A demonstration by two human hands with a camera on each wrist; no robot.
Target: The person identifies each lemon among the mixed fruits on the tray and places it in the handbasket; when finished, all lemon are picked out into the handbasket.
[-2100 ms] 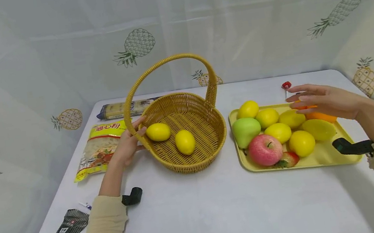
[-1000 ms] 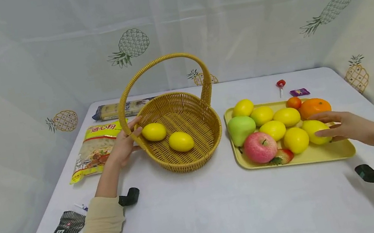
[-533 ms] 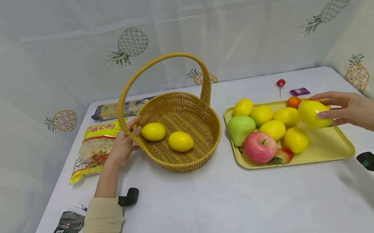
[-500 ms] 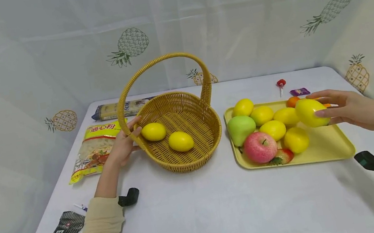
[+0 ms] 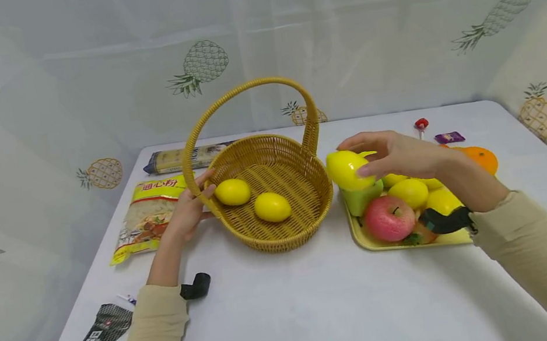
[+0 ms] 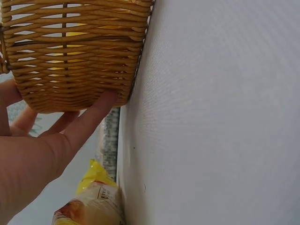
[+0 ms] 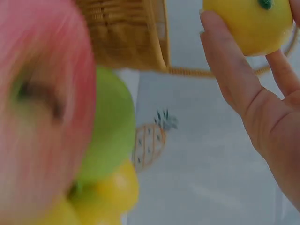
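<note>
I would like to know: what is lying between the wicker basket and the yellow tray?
In the head view, a narrow strip of white table, bare where visible; the yellow fruit in the right hand hides its far part.

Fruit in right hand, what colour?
Yellow fruit with a green spot, clearest in the right wrist view.

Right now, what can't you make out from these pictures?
Head: part of the yellow tray, hidden by fruit and the right hand's forearm.
Head: part of the green pear, behind the held yellow fruit.
Head: markings on the purple packet, too small.
Left wrist: most of the yellow fruits inside the basket, behind its weave.
Right wrist: the pink apple, blurred and cut off by the left edge.
</note>
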